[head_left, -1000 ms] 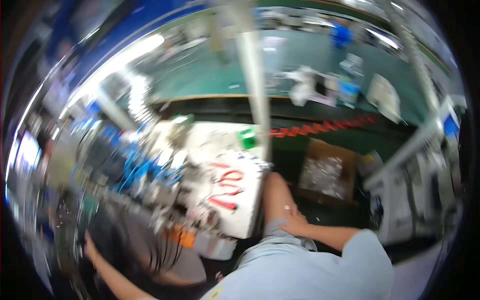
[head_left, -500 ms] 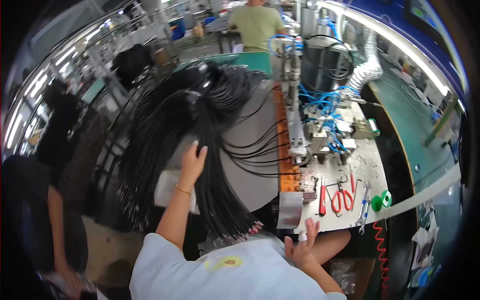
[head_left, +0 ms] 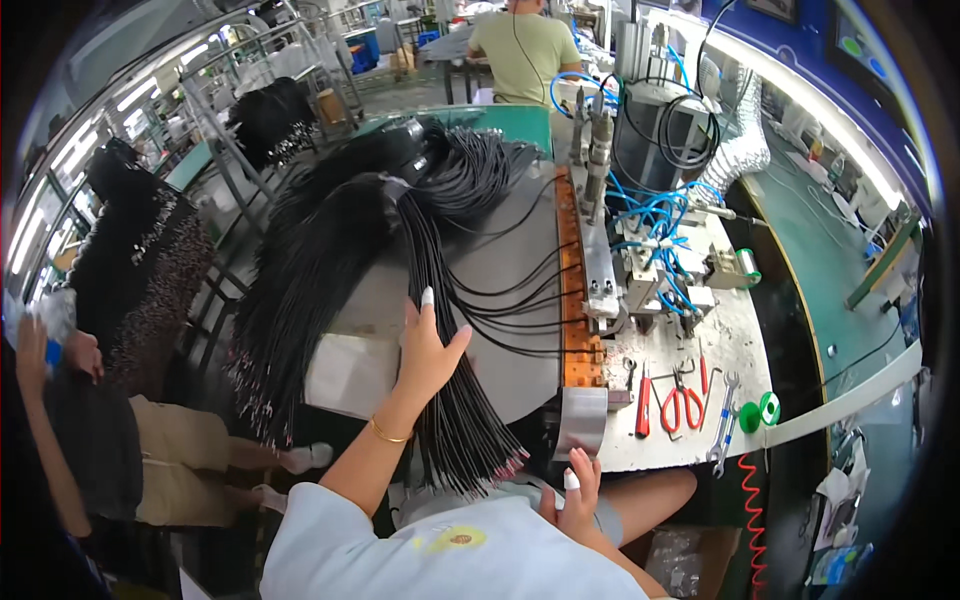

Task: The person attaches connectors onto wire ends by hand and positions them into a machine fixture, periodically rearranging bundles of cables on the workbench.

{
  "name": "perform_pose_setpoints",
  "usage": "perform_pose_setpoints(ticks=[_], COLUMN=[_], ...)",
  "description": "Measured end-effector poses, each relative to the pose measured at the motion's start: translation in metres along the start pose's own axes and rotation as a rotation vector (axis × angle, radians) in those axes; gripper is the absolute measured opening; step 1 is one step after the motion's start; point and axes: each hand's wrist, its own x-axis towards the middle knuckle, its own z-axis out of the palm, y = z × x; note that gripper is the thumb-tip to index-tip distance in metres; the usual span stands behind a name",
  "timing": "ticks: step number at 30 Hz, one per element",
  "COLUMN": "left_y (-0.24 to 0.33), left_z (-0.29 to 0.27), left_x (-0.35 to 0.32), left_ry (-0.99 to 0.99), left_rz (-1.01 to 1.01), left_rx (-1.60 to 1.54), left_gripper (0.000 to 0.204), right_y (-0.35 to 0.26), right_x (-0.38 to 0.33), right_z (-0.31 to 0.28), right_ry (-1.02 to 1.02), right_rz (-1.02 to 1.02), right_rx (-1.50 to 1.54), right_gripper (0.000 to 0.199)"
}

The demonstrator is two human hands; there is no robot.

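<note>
A thick bundle of black cables (head_left: 470,440) hangs over the near table edge toward my lap, its pinkish tips pointing at me. My left hand (head_left: 433,350) lies across the upper part of this bundle with thumb and fingers spread, a white cover on one fingertip. Held up by the table's front edge, just below a bent metal plate (head_left: 582,425), is my right hand (head_left: 575,500). Its fingers are apart and nothing is in them; one fingertip also wears a white cover. Several single cables run from the bundle to an orange fixture strip (head_left: 583,372) at the right.
A larger heap of black cables (head_left: 310,250) covers the table's left. Right of the strip are a machine with blue air tubes (head_left: 650,220), red-handled pliers (head_left: 683,408), wrenches (head_left: 725,420) and a green spool (head_left: 768,408). A person (head_left: 70,430) is at my left; another (head_left: 522,55) is beyond the table.
My left hand has moved right and nearer me, from the bundle's left side onto it. My right hand has lowered slightly to the left. The person at left has raised their hands.
</note>
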Motion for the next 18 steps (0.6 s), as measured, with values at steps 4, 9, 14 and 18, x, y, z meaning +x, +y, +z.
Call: perform_pose_setpoints(ticks=[4, 9, 14, 18], left_y=[-0.011, -0.035, -0.046, -0.045], left_z=[-0.019, -0.056, -0.039, -0.013], left_x=[0.019, 0.131, 0.206, 0.233], left_ry=[-0.128, 0.062, 0.274, 0.258], left_rz=[-0.182, -0.234, 0.079, 0.220], left_rx=[-0.434, -0.424, 0.152, 0.524], left_gripper=[0.091, 0.077, 0.050, 0.037], right_y=[-0.004, -0.008, -0.017, -0.033], right_x=[0.004, 0.010, 0.023, 0.043], right_z=[0.008, 0.016, 0.018, 0.027], right_ry=[-0.016, -0.017, -0.060, -0.157], right_rz=[-0.029, -0.087, -0.103, -0.053], right_rx=[-0.018, -0.015, -0.035, -0.124], right_gripper=[0.039, 0.034, 0.032, 0.036])
